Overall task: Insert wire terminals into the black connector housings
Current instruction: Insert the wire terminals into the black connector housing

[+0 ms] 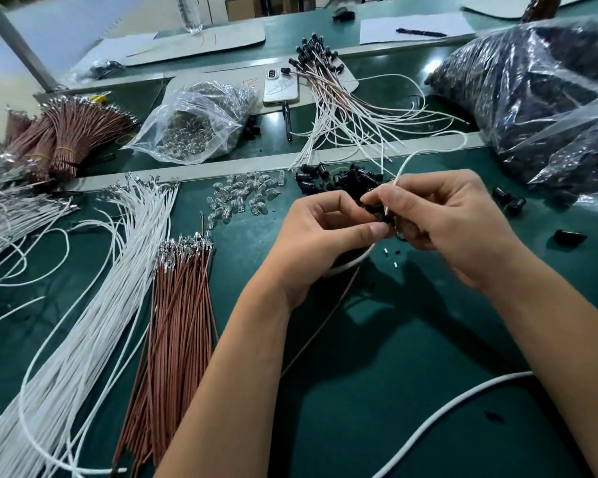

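Both hands meet over the green mat. My left hand (320, 232) pinches a small black connector housing (377, 212) between thumb and fingers. My right hand (442, 219) grips a white wire (406, 167) close to the housing; its terminal end is hidden by my fingers. A brown wire (325, 319) trails down from the housing toward me. Loose black housings (342, 179) lie in a pile just beyond my hands. White terminated wires (94, 288) and brown terminated wires (176, 305) lie in bundles at the left.
Clear bulbs (246, 196) are scattered left of the housing pile. Finished assemblies (339, 94) lie farther back beside a phone (280, 86). A clear bag of parts (197, 122) sits back left, large bags of black housings (539, 94) at right. A thick white cable (463, 412) crosses front right.
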